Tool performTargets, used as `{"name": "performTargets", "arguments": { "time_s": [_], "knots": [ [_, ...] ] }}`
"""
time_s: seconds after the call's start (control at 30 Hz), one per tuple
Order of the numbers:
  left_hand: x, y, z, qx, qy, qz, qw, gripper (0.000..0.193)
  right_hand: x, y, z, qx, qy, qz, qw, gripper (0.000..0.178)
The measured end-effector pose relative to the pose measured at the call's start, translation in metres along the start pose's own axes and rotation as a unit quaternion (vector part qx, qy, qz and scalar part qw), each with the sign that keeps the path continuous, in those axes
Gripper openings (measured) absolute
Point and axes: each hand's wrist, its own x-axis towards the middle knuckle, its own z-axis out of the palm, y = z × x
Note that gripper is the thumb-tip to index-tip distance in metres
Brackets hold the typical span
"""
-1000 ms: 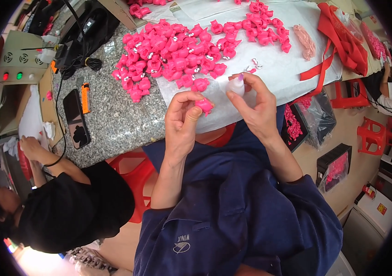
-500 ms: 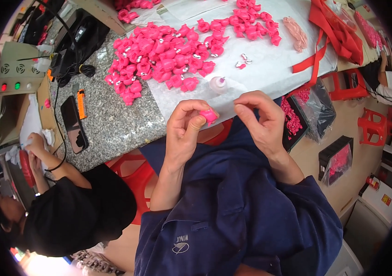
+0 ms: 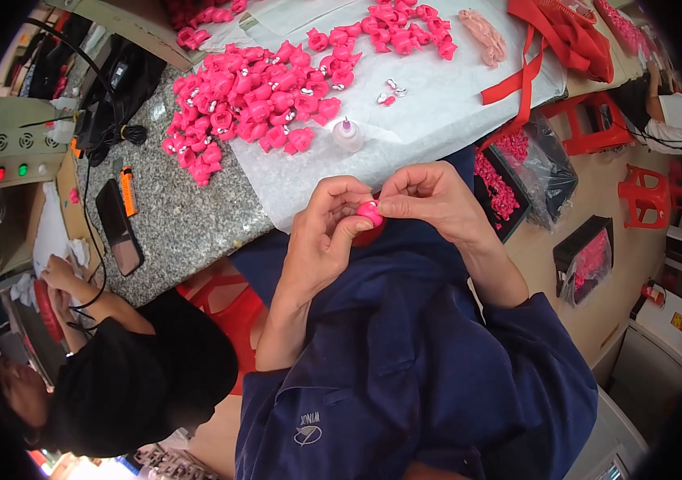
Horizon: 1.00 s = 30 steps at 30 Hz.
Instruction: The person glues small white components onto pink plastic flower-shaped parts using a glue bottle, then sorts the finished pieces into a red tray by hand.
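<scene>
Two hands (image 3: 319, 244) (image 3: 442, 210) at a small pink piece (image 3: 370, 212), white bottle (image 3: 347, 137) nearby

Near the centre, a small piece (image 3: 370, 213) lay between the left hand (image 3: 321, 232) and right hand (image 3: 434, 206). Above it, a bottle (image 3: 348, 136) stood on a sheet (image 3: 265, 174). To the bottle's upper left, a heap of pieces (image 3: 249, 100) spread across sheet and tabletop (image 3: 189, 220). A phone (image 3: 119, 230) lay farther left.

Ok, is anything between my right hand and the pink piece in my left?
Nothing visible: your right hand is right at the pink piece your left hand holds. The white bottle stands beyond, clear of both.
</scene>
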Motion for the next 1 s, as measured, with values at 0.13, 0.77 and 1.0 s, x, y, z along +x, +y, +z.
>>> {"name": "performTargets", "arguments": {
  "time_s": [0.13,0.77,1.0],
  "knots": [
    [0.000,0.002,0.002,0.017,0.007,0.010,1.000,0.025,-0.001,0.001,0.001,0.004,-0.003,-0.007,1.000,0.009],
    [0.004,0.002,0.008,0.021,0.006,-0.002,1.000,0.017,-0.006,-0.001,-0.001,0.028,0.019,-0.013,0.999,0.008],
    [0.009,-0.010,0.014,0.018,-0.013,0.004,1.000,0.017,-0.008,-0.002,-0.017,-0.009,0.015,-0.066,0.998,0.007]
  ]
}}
